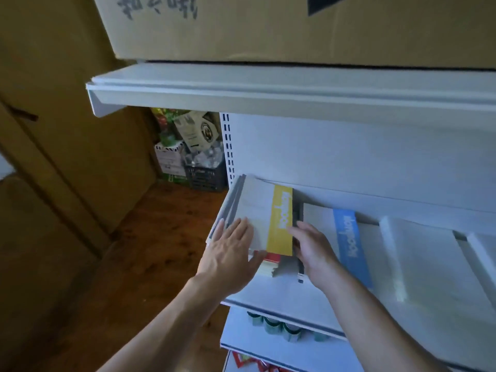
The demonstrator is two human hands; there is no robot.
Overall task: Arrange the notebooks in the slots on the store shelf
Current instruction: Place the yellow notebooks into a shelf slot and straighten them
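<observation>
Head view: squaring the yellow notebooks (268,210) in the end slot.
The left hand (230,251) lies flat on the top cover with its fingers straight. The right hand (314,248) touches the right edge, and I cannot tell whether it pinches. Best to press lightly and slide the pile straight back, clear of the blue notebook (346,237) in the next slot of the white shelf (281,294). Beyond: wooden floor (150,237), a dark crate (205,175) and a cardboard box (268,28) overhead.

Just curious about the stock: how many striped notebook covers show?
2: the yellow-striped notebook at the left end of the shelf, the blue-striped notebook right of it. Others may lie hidden underneath.
</observation>
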